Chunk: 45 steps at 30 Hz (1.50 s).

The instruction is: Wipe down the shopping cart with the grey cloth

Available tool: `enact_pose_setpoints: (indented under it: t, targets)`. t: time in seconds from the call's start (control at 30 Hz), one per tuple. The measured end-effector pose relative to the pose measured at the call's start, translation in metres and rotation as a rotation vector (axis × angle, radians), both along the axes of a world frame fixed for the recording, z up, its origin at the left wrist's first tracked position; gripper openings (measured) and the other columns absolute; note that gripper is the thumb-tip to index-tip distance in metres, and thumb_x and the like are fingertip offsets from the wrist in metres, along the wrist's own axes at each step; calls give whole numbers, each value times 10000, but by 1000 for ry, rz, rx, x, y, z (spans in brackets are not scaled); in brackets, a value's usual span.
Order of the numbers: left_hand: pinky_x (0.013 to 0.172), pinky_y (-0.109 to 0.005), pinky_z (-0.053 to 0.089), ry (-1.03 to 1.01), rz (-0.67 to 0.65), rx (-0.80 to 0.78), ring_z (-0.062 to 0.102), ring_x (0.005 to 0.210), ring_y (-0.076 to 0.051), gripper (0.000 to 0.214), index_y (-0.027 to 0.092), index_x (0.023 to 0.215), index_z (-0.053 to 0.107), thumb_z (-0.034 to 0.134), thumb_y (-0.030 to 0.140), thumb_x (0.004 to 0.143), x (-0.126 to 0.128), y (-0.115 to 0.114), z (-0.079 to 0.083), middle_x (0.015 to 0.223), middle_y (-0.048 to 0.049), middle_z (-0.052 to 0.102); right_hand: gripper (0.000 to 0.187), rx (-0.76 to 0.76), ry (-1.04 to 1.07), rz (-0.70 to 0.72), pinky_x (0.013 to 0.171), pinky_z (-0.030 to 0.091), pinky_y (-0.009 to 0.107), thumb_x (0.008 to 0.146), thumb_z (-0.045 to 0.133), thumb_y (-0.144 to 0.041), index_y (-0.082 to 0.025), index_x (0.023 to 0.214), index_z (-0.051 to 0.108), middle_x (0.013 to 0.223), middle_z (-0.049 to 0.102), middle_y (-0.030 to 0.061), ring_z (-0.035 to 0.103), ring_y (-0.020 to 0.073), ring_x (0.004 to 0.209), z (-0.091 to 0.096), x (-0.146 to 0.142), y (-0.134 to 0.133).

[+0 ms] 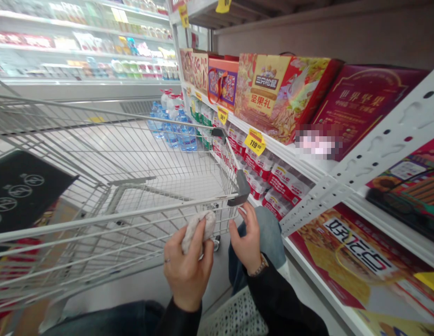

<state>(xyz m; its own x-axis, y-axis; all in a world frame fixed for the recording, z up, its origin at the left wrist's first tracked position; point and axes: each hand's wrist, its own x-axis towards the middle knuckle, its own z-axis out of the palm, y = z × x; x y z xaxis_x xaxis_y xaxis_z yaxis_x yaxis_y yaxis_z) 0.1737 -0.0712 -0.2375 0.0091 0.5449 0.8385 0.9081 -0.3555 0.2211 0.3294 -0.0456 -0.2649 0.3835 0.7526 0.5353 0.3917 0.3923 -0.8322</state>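
My left hand (pixel 189 266) is shut on a crumpled beige cloth (pixel 199 232), which presses against the white top rail of a wire shopping cart (pixel 115 217). A ring shows on that hand. My right hand (pixel 248 235) hangs just below the rail near its grey corner fitting (pixel 242 186), fingers curled and apart, holding nothing. It wears a wristwatch (pixel 259 267) and a dark sleeve. Denim-clad legs show beneath both hands.
Right of the cart, white shelves hold boxed nut gift sets (pixel 283 98), red-and-white packs (pixel 276 182) and bottled water (pixel 178 128), with yellow price tags. A black bag (pixel 24 191) lies at the cart's left. A lit refrigerated display (pixel 80 42) stands behind.
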Motion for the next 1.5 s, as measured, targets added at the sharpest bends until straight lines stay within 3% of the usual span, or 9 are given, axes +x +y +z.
enact_pose_setpoints:
  t: [0.1,0.27,0.5,0.73,0.97,1.2,1.4,1.5]
  targets:
    - [990,-364,487,23,-22,-8,592,1097,-239,536,256,1291,657,766,169,773,5,1,0,1227,-121,569,521,-10,10,16,1117,504,498,884,592,-198,-195,1398,507,1383,562,149,562,254,1292,0,-1,-1]
    - [956,-368,503,81,-28,-63,595,1083,-248,462,239,1251,681,749,172,799,9,1,-18,1200,-126,577,526,-35,51,53,1129,498,484,888,582,-192,-205,1408,502,1398,552,146,556,254,1310,2,-1,-2]
    - [994,-382,489,28,-41,-30,590,1105,-247,502,262,1275,667,748,155,792,16,2,1,1216,-122,572,545,-23,62,65,1141,489,482,886,530,-147,-228,1424,492,1424,542,130,543,248,1333,-6,3,0]
    - [956,-389,486,131,-51,-75,583,1045,-251,442,247,1252,686,729,182,817,18,4,-10,1148,-125,592,603,-19,106,101,1150,485,466,836,474,-74,-228,1418,505,1444,539,117,550,237,1330,-11,6,3]
    - [943,-384,477,116,-43,-78,580,1051,-252,488,267,1293,660,726,183,817,22,4,1,1182,-125,592,617,-9,168,124,1166,473,464,811,489,-63,-250,1395,553,1451,556,89,543,234,1345,-11,9,4]
    - [936,-394,478,166,-45,-116,574,1039,-257,472,263,1289,663,718,187,826,24,5,-14,1152,-125,605,563,-22,262,203,1172,470,463,841,468,-77,-254,1356,609,1458,571,63,558,225,1334,-10,17,7]
    - [949,-389,485,128,-71,-97,573,1052,-251,471,255,1285,664,718,175,824,28,3,0,1170,-122,603,538,-10,278,207,1178,464,462,858,484,-104,-259,1357,609,1474,561,56,555,227,1343,-12,16,5]
    - [946,-392,484,139,-77,-106,573,1048,-251,454,257,1274,671,714,176,829,29,3,-2,1168,-123,601,551,-17,276,209,1181,461,463,853,487,-98,-263,1366,602,1486,550,57,549,227,1350,-12,16,5]
